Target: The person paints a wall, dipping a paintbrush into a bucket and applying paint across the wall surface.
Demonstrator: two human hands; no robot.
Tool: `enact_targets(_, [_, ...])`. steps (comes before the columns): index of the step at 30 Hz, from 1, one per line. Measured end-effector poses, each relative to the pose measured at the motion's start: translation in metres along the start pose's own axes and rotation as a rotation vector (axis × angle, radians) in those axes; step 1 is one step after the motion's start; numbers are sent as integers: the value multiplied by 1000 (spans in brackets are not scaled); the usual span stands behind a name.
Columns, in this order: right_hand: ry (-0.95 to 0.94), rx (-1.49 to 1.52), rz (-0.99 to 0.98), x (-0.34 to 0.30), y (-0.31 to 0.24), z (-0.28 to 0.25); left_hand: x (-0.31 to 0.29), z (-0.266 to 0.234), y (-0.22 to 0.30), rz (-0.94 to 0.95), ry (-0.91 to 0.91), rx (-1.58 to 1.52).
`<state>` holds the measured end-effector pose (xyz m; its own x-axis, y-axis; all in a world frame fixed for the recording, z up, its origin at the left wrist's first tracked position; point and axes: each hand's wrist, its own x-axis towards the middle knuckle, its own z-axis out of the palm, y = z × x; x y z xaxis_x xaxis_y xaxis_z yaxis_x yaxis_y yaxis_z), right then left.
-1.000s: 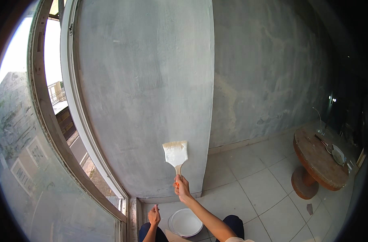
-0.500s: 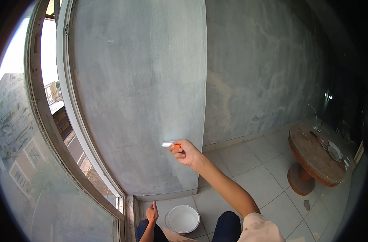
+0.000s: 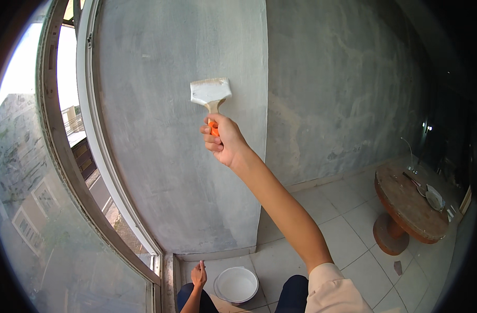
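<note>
My right hand (image 3: 224,140) is closed around the handle of a wide paintbrush (image 3: 210,93). The brush points upward, its broad head coated white, with tan bristles along the top edge against the grey wall (image 3: 160,135). Orange shows on the handle between my fingers. Low in the view, my left hand (image 3: 198,275) is held with curled fingers and the thumb up, and nothing shows in it. Beside it on the floor stands a round white bucket (image 3: 237,267) with a pale inside.
A window frame (image 3: 89,172) and a glass pane (image 3: 66,229) run along the left. The pillar's right edge meets a recessed grey wall (image 3: 348,94). At the right, a round brown table (image 3: 405,203) holds several small things. Pale tiles (image 3: 348,235) cover the floor.
My right hand has moved up the wall with the paintbrush, and its head, seen edge-on before, now shows broadside. My left hand and the bucket have stayed in place.
</note>
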<state>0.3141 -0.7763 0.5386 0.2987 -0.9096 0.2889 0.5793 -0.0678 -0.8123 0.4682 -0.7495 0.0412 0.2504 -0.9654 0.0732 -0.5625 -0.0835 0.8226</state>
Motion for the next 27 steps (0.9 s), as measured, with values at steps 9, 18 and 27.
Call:
enact_targets(9, [397, -180, 143, -79, 225, -146, -1, -5, 0, -19, 3, -64])
enact_targets(18, [257, -504, 814, -243, 240, -228, 2, -15, -6, -115, -47, -96])
enact_targets(27, [397, -221, 1269, -263, 349, -276, 4, 4, -17, -319, -533, -324])
